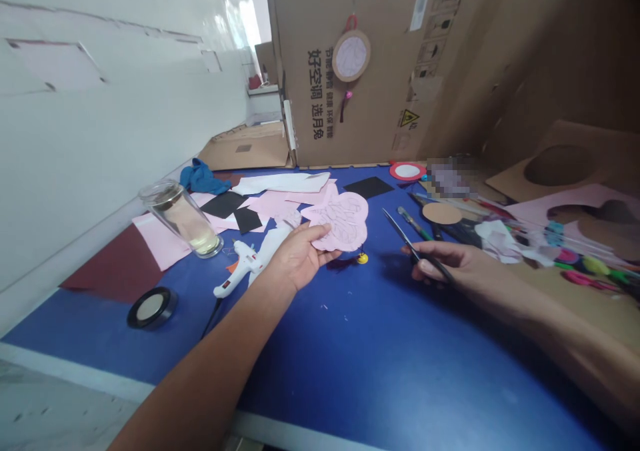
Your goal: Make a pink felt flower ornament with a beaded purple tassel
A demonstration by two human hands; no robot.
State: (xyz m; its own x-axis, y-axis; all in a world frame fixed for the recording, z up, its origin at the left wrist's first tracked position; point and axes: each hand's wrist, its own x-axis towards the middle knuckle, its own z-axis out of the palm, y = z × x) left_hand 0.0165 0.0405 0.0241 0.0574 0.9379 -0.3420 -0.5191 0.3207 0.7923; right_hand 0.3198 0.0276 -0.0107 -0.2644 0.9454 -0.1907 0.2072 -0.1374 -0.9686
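Between the thumb and fingers of my left hand [303,251] is a pink paper cutout [343,223] with a wavy edge and drawn lines on its face. My right hand [443,261] grips a pair of scissors [401,229], whose blades point up and left, apart from the paper. Just below the cutout, a small yellow ornament [363,258] shows on the blue tabletop [320,357]. A white glue gun [237,269] lies to the left of my left hand.
A glass jar [183,217] and a roll of tape [151,307] stand at left. Pink paper sheets [273,204] and black pieces [369,186] lie behind. A cardboard box [380,117] rises at the back, with a round ornament [351,56] hanging on it. Craft scraps [500,237] crowd the right.
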